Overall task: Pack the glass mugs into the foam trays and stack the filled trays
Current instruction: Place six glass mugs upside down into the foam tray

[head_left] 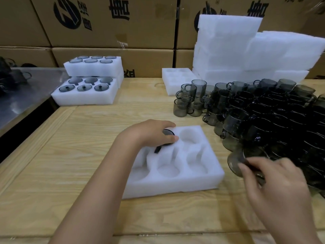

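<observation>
Holding mug (pixel 168 132) in tray (pixel 175 184) back-left pocket, left hand (pixel 151 133) fingers curled round it; gripping second mug (pixel 235 161) at pile (pixel 272 111) edge with right hand (pixel 276 184) fingers

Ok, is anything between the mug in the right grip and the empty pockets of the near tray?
Nothing visible. The mug in the right grip sits just right of the tray, bare table between. The left grip holds another mug in a far pocket.

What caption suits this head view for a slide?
Left hand holds a smoked-glass mug in the back-left pocket of the foam tray while the right hand pinches another mug from the pile.
</observation>
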`<state>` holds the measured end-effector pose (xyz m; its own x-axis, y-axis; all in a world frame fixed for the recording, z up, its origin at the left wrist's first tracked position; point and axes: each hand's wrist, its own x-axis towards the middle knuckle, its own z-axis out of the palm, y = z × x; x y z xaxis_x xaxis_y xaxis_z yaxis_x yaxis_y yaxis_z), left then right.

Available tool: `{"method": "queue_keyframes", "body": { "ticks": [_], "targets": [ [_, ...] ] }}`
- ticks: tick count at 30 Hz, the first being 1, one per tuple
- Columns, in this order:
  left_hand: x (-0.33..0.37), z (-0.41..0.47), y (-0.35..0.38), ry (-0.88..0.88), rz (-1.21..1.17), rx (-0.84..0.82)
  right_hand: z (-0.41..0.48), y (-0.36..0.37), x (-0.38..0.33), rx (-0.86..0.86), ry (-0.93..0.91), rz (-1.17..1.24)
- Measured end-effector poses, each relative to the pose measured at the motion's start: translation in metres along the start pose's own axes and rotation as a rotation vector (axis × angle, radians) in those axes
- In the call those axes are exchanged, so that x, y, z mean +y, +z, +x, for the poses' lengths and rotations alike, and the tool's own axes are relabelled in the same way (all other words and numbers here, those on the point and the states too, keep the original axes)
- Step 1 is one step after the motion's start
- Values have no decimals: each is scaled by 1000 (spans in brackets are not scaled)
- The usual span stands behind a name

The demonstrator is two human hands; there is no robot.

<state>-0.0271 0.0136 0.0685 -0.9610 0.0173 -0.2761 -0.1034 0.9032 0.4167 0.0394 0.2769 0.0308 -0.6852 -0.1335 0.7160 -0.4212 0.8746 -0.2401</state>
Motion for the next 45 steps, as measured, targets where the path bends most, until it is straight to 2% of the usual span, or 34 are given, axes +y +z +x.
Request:
{"method": "queue_keyframes", "body": {
  "ticks": [3,7,10,14,16,20,22,28,39,45],
  "targets": [
    [-2,1,-2,55,-18,-5,34,-1,-18,-31,94,233],
    [0,-9,-8,329,-398,-92,79,27,-45,-205,93,454],
    [2,-8,-7,471,-585,-6,96,51,-58,-295,103,568],
    [1,0,-1,475,-627,203,95,75,-59,-238,72,628],
    [0,2,1,489,-678,255,91,82,-53,-256,67,730],
    [-1,4,5,522,-755,232,92,82,-32,-471,147,1278],
    [-1,4,7,546,-800,163,93,80,-22,-527,188,1374],
    [1,3,7,624,-721,151,92,80,-10,-569,235,1358],
    [2,11,15,532,-612,261,89,81,-10,-534,251,951],
    [-3,13,17,489,-618,215,87,83,-14,-560,187,762]
  ]
}}
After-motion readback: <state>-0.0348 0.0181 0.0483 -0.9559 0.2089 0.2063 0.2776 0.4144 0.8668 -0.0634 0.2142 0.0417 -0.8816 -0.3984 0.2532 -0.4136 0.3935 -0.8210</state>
